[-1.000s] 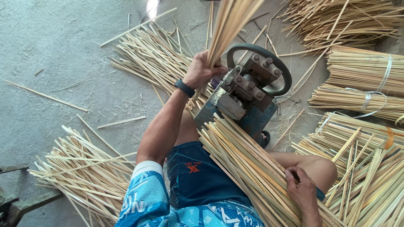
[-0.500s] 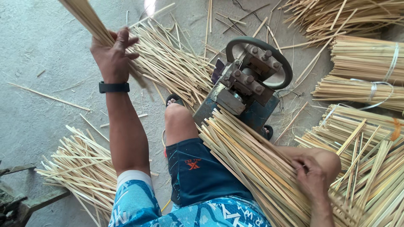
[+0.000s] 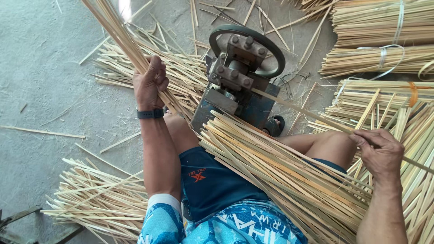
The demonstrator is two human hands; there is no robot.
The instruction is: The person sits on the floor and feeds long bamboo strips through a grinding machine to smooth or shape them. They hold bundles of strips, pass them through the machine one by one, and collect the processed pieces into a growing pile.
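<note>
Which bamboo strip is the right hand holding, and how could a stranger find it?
Find the grey metal machine with the round handwheel. One long pale bamboo strip runs from it to the right hand. Unlike the bundled strips across the lap, it lies alone, raised above them.

Single head camera, steep downward look, close over lap, floor.

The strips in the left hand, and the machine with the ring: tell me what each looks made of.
Strips: pale, straw-yellow split bamboo or cane by the look, thin, flat, unvarnished. Machine: metal, probably cast iron or steel, dull grey with bolt heads and a dark ring, on a worn blue body.
</note>
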